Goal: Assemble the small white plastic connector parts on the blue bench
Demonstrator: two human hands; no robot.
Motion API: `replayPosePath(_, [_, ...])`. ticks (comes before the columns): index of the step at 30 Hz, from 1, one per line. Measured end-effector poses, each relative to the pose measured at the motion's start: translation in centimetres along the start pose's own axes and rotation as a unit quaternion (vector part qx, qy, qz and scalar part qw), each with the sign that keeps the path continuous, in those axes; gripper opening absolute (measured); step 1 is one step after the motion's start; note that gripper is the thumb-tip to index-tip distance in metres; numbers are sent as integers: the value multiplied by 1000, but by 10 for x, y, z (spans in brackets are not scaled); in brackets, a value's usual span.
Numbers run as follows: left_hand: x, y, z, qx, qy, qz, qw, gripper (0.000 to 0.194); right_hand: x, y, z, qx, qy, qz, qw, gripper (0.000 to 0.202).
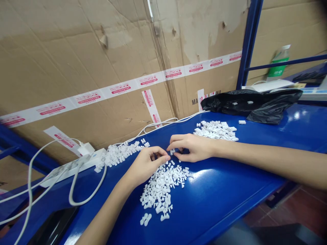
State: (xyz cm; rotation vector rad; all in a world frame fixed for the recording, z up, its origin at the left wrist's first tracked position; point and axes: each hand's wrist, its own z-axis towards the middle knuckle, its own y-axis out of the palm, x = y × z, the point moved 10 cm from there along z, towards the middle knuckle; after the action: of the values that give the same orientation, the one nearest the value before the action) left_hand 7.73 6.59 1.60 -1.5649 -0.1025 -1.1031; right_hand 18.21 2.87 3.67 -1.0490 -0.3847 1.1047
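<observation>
Between the thumb and fingers of my right hand [192, 147] is a small white plastic piece [172, 151] with dark openings. My left hand [148, 161] is closed in a pinch right beside it, and whatever its fingertips hold is hidden. Just below both hands spreads a pile of small white bone-shaped plastic pieces [163, 185]. Behind my right wrist lies a heap of white block-like pieces [216, 130]. To the left of my left hand, more white pieces [121, 153] form a long cluster.
A white power strip [76, 166] with looping cables stands at the left, near a black phone-like object [55, 226]. A black plastic bag [255, 103] lies at the back right of the blue table [217, 204]. Cardboard [114, 51] lines the back; a bottle [279, 64] stands beyond the frame.
</observation>
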Motion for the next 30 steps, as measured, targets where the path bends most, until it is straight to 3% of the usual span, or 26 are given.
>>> replayPosePath(8, [2, -7, 1, 45, 22, -90, 995, 23, -1, 0, 0, -6, 0, 7, 1000, 27])
replayPosePath(17, [-7, -17, 3, 94, -3, -165, 982, 19, 8, 0, 1, 9, 42, 33, 999, 50])
replayPosePath(24, [-14, -13, 3, 98, -42, -188, 976, 20, 19, 7, 0, 5, 88, 54, 995, 41])
replayPosePath(30, [-14, -16, 4, 99, -22, -191, 976, 19, 29, 5, -1, 15, 130, 60, 990, 22])
